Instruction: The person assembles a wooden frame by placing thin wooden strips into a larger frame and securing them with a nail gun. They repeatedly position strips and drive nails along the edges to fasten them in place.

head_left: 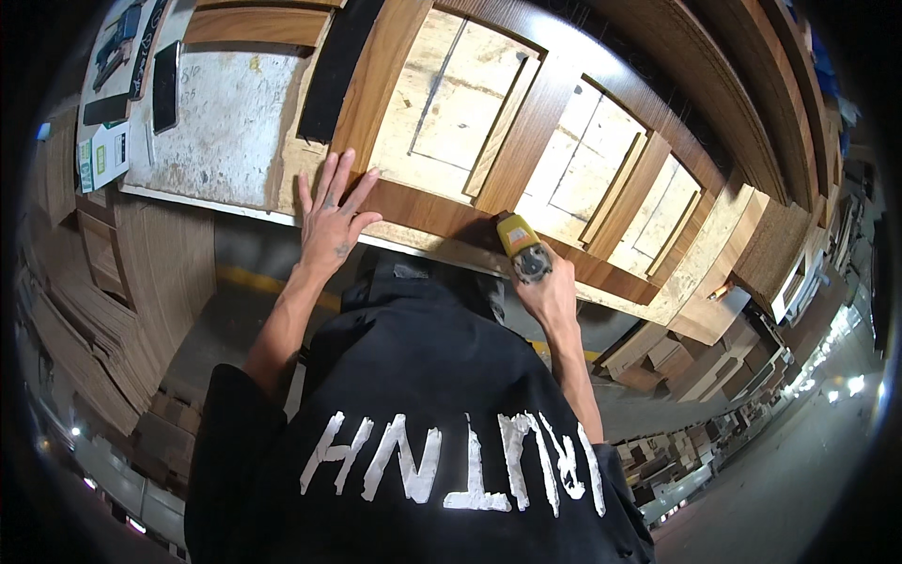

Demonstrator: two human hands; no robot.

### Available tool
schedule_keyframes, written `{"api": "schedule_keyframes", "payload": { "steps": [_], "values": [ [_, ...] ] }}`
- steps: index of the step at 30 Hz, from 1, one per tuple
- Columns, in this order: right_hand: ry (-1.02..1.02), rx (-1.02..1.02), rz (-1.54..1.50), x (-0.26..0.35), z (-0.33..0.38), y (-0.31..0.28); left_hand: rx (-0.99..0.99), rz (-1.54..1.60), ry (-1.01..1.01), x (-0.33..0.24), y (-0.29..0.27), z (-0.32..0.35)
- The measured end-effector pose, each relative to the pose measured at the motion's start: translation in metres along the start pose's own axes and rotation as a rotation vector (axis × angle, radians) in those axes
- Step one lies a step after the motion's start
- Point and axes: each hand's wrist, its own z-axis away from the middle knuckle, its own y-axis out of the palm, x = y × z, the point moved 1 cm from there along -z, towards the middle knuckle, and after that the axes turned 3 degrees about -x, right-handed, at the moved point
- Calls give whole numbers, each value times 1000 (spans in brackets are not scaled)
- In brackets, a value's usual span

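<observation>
A brown wood-grain frame (427, 210) with several openings lies flat on the workbench before me. My left hand (334, 211) rests flat on its near left corner, fingers spread, with nothing held. In my right hand (550, 287) is a yellow nail gun (516, 235), gripped from the near side, its nose against or just above the near rail by a crosspiece (526, 141). Exactly where the nose meets the wood is hidden. Pale wood strips (505, 127) stand along the inner edges of the openings. Dark lines are drawn on the pale board under the frame.
Long brown panels (723, 75) are stacked at the far right. A black phone-like slab (165, 86) and printed boxes (101, 155) lie at the left of the bench. An orange pencil-like item (721, 291) sits at its right end. Stacked boards (103, 320) stand on the left.
</observation>
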Motion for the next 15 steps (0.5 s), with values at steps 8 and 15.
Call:
{"api": "schedule_keyframes", "payload": {
  "steps": [8,15],
  "values": [
    [-89,25,-10,-7,-6,0,202,205,299,-73,26,-12],
    [-114,57,-72,-13,-9,-8,108,18,502,-93,51,-40]
  ]
}}
